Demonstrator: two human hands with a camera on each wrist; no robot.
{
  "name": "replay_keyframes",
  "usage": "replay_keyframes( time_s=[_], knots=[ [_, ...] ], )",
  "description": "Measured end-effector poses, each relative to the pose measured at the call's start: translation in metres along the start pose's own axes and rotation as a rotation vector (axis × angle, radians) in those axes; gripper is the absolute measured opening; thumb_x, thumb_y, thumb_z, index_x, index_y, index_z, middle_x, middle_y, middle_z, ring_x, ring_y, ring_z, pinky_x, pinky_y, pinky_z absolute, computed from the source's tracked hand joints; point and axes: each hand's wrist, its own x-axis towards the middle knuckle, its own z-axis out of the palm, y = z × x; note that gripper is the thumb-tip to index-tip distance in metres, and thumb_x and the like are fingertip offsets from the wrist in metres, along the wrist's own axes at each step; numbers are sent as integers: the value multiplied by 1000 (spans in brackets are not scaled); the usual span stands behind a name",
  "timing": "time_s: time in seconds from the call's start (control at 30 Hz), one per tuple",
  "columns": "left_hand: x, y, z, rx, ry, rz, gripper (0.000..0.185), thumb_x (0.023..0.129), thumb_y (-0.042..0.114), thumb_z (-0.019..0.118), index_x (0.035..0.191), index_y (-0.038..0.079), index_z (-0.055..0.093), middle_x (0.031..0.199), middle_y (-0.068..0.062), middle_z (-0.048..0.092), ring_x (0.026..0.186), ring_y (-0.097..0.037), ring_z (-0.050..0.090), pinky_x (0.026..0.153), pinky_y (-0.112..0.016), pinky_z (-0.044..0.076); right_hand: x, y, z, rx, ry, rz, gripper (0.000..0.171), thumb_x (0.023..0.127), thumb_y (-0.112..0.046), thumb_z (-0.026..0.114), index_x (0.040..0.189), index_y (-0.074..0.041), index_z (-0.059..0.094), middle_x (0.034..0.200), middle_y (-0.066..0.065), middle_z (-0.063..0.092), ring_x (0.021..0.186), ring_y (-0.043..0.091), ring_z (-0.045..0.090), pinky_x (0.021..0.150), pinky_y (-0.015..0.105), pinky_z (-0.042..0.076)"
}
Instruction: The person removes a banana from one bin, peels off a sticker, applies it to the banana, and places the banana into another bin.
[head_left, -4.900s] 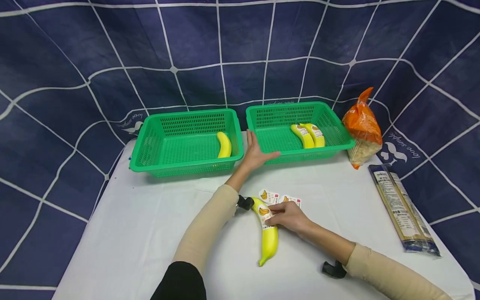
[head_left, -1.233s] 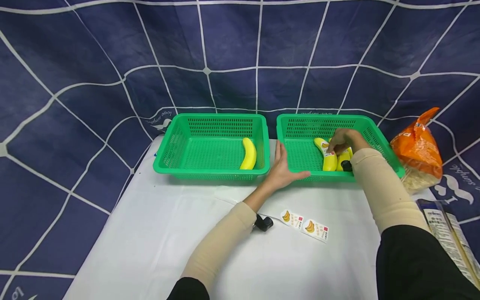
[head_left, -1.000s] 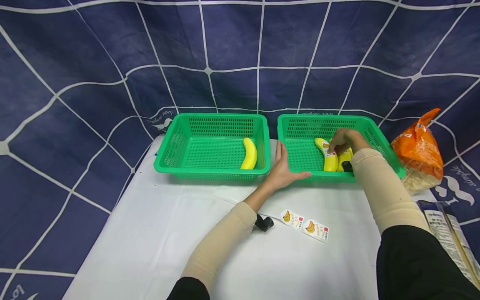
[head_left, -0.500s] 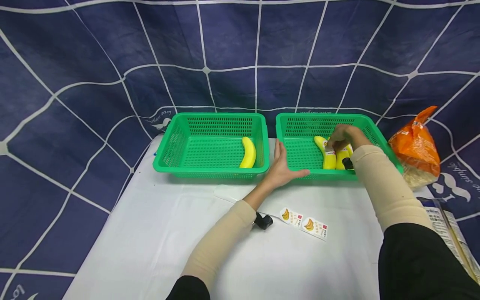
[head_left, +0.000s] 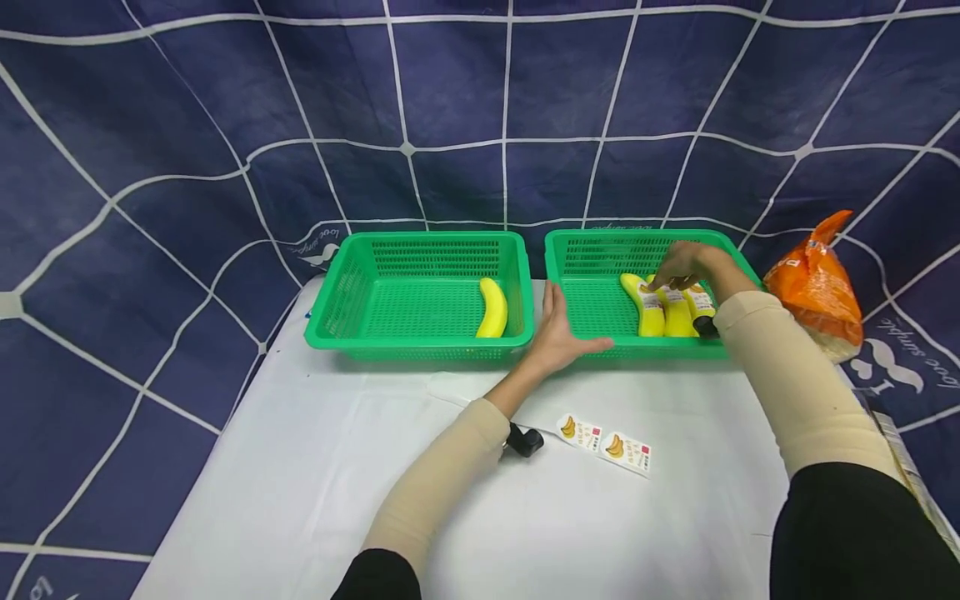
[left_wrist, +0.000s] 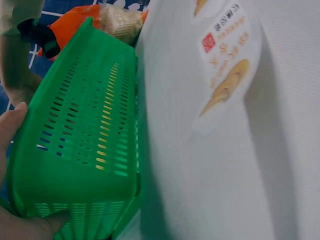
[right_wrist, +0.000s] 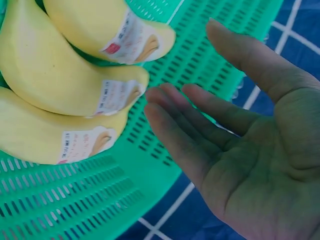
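Note:
Three bananas (head_left: 677,315) lie side by side in the right green basket (head_left: 637,348), each with a white banana-picture sticker (right_wrist: 118,97). My right hand (head_left: 686,271) is over them, its fingers apart from the fruit and holding nothing, as the right wrist view (right_wrist: 240,135) shows. At that basket's near left corner is my left hand (head_left: 557,335), fingers stretched and thumb spread along its front. Part of the hand reaches past the edge of the left wrist view. A single banana (head_left: 492,308), no sticker showing, is in the left green basket (head_left: 420,343).
A strip of banana stickers (head_left: 603,444) lies on the white table in front of the left forearm. An orange-topped bag (head_left: 816,287) stands right of the baskets. A long package (head_left: 907,458) is partly hidden behind the right sleeve. A blue checked cloth (head_left: 465,100) hangs behind.
The stickered banana pinched on the table earlier now lies in the right basket beside the other two. My right hand has let go and lifted slightly. My left hand stays at the basket corner.

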Motion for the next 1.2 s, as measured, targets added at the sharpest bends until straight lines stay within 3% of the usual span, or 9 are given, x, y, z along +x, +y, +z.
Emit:
replay_keyframes(
  time_s=[0.13, 0.23, 0.4, 0.63, 0.8, 1.03, 1.2],
  knots=[
    [-2, 1, -5, -16, 18, -20, 128, 71, 40, 86, 157, 10, -4, 165, -4, -16, 152, -31, 4, 120, -51, 24, -12, -10, 3, -34, 43, -93, 56, 89, -23, 70, 126, 16, 53, 118, 33, 60, 107, 42, 60, 94, 44, 54],
    [-3, 2, -8, -23, 11, -30, 127, 72, 38, 86, 157, 11, -4, 165, -3, -16, 152, -32, 3, 120, -51, 22, -23, -14, 5, -58, 74, -124, 69, 90, -23, 69, 136, 20, 41, 133, 40, 48, 118, 49, 54, 95, 47, 53],
    [-5, 4, -9, -13, -19, -31, 121, 74, 37, 84, 158, 13, -1, 165, -4, -14, 152, -35, 5, 119, -54, 22, -41, -10, 9, -136, 165, -128, 73, 88, -28, 72, 136, 18, 42, 129, 39, 53, 113, 50, 58, 86, 47, 56],
    [-14, 14, -15, -5, -46, -44, 117, 74, 37, 84, 158, 20, 5, 166, -8, -9, 151, -36, 9, 117, -58, 25, -60, -13, 18, -227, 336, -132, 75, 83, -34, 74, 136, 11, 47, 130, 34, 54, 107, 45, 58, 93, 56, 48],
    [-27, 23, -23, 58, -81, -8, 119, 74, 39, 84, 158, 20, 2, 165, -9, -9, 151, -37, 10, 115, -59, 27, -69, -28, 31, -213, 385, -179, 76, 84, -33, 74, 138, 11, 45, 126, 32, 59, 112, 48, 55, 96, 59, 45],
    [-50, 35, -45, 206, -159, 95, 117, 78, 44, 80, 158, 14, -1, 166, -12, -1, 152, -32, 9, 118, -54, 27, -86, -68, 63, -238, 416, -254, 76, 83, -28, 76, 142, 7, 42, 131, 31, 56, 120, 47, 52, 101, 60, 42],
    [-63, 38, -72, 301, -184, 151, 111, 81, 48, 76, 158, 20, 2, 166, -4, 6, 153, -25, 13, 119, -51, 26, -99, -91, 81, -244, 445, -313, 75, 82, -25, 78, 142, 4, 44, 131, 27, 58, 116, 43, 56, 96, 56, 47]
  ],
)
